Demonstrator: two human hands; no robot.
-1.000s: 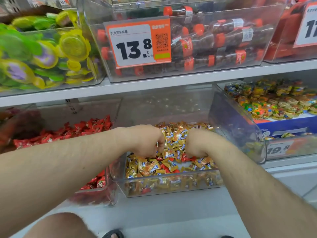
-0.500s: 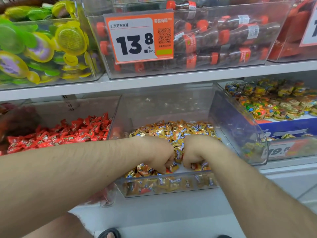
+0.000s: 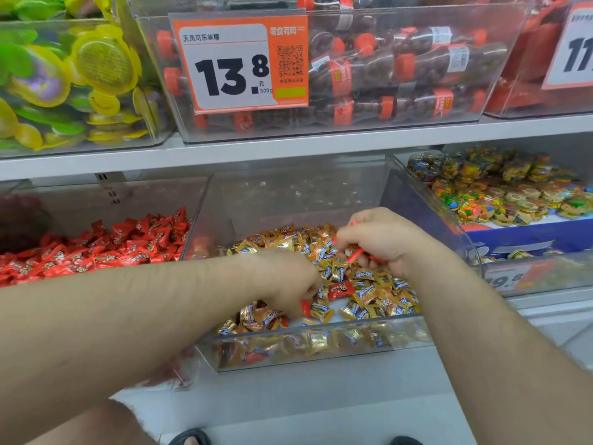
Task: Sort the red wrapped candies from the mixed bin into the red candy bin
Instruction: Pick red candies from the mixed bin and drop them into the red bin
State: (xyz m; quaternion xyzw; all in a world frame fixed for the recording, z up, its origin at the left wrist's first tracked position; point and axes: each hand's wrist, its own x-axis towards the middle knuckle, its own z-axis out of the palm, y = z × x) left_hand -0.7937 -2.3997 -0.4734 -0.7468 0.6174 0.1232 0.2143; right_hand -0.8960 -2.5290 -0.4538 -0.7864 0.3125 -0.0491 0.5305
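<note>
Your left hand [image 3: 288, 284] is down in the mixed bin [image 3: 321, 351], fingers curled and pinching a red wrapped candy [image 3: 305, 308] at the near side of the pile. Your right hand [image 3: 382, 239] sits higher, over the middle of the same bin, fingers curled round several red wrapped candies [image 3: 354, 253]; red ends stick out above and below the fist.

Mixed bin: clear plastic, on the lower shelf, filled mostly with gold-and-blue wrapped candies [image 3: 369, 293]. One loose red candy [image 3: 340, 290] lies on top of the gold pile, between your two hands, untouched.

Red candy bin [image 3: 199, 207]: clear, just left of the mixed bin, walls touching or nearly so. Heap of red candies [image 3: 128, 245] inside, level with your left forearm.

Right of the mixed bin: a bin of multicoloured round sweets [image 3: 513, 194] with a partly seen price label [image 3: 507, 279] on its front.

Upper shelf [image 3: 288, 152]: bin of cola-bottle-shaped packs [image 3: 401, 69] carrying an orange price tag [image 3: 240, 62] reading 13.8; to its left a bin of yellow and green discs [image 3: 80, 75].

Bottom edge: a dark sandal [image 3: 189, 437] on the floor.
</note>
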